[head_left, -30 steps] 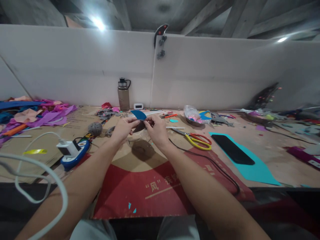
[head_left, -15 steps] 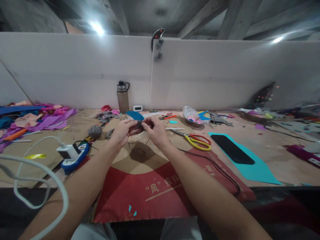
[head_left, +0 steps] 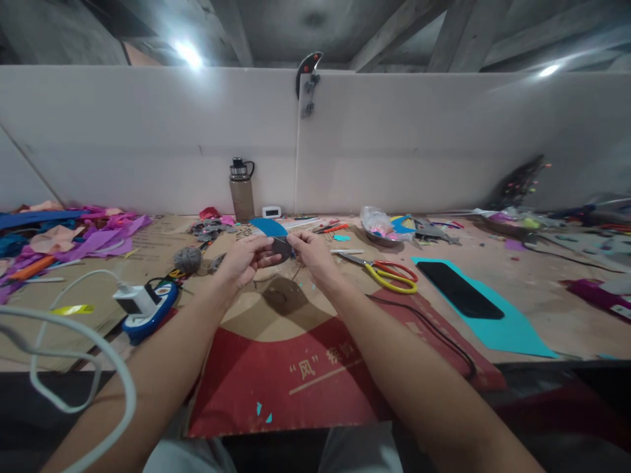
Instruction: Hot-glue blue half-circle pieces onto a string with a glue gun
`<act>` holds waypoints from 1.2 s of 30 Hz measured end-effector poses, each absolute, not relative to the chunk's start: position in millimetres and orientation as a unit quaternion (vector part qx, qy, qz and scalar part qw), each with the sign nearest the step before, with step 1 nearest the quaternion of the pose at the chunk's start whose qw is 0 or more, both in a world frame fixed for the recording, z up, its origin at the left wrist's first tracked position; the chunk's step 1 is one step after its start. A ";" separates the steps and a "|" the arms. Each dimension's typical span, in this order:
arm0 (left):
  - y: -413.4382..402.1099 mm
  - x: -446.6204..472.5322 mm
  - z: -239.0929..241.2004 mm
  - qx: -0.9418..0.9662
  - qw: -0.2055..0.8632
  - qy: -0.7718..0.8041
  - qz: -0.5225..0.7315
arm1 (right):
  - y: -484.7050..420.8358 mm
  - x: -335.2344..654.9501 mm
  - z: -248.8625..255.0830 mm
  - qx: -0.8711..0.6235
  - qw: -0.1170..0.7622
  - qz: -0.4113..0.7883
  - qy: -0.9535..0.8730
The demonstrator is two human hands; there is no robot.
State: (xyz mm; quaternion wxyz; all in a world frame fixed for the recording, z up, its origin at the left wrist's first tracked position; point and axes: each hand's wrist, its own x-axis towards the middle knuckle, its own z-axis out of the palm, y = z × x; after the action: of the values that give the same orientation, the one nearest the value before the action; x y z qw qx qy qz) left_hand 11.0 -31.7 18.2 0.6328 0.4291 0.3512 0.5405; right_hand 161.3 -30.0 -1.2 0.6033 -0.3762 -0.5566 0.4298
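Between my hands, above the cardboard, is a dark grey rounded piece (head_left: 282, 249). A blue curved strip (head_left: 269, 227), paper-like, rises from its top edge toward the upper left; whether the two are joined I cannot tell. My left hand (head_left: 245, 259) pinches the left side of the grey piece, thumb on top and fingers beneath. At its upper right edge, my right hand (head_left: 313, 255) has thumb and fingertips closed where the grey and blue meet. Below lies a red and tan cardboard sheet (head_left: 256, 387), with the hands' shadow on it.
Scissors (head_left: 394, 277) with red and yellow handles lie right of my hands, near a black phone (head_left: 461, 289) on turquoise sheet. A power strip (head_left: 150, 312) with white cable is at left, beside grey yarn (head_left: 187, 259). A bottle (head_left: 241, 190) stands behind.
My right hand has shifted slightly right, and more of the grey piece's face now shows between the hands. The blue strip has tilted a little with it. My left hand stays on the piece.
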 end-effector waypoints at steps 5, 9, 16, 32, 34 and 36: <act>-26.8 9.6 22.3 0.321 0.674 0.348 0.567 | -30.2 154.5 -4.2 -0.369 0.595 0.413 -0.582; -23.1 2.4 29.6 0.240 0.678 0.323 0.615 | -40.4 146.3 -8.9 -0.421 0.581 0.285 -0.636; -14.3 -9.9 28.9 0.217 0.668 0.293 0.649 | -63.0 141.1 -3.5 -0.386 0.481 0.230 -0.753; -12.0 -9.0 26.4 0.218 0.646 0.298 0.668 | -61.5 174.9 11.3 -0.550 0.305 0.113 -0.770; -12.2 -7.8 25.0 0.239 0.632 0.296 0.676 | -56.2 187.6 9.2 -0.621 0.284 0.053 -0.728; -13.4 -6.6 24.0 0.270 0.609 0.289 0.688 | -50.5 198.3 3.0 -0.671 0.238 0.024 -0.701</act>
State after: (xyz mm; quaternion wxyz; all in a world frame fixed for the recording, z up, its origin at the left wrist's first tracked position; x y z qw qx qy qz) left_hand -6.6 -13.4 24.0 0.6090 0.2699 0.2885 0.6877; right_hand 198.3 -50.5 3.0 0.2382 -0.6713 -0.7015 0.0243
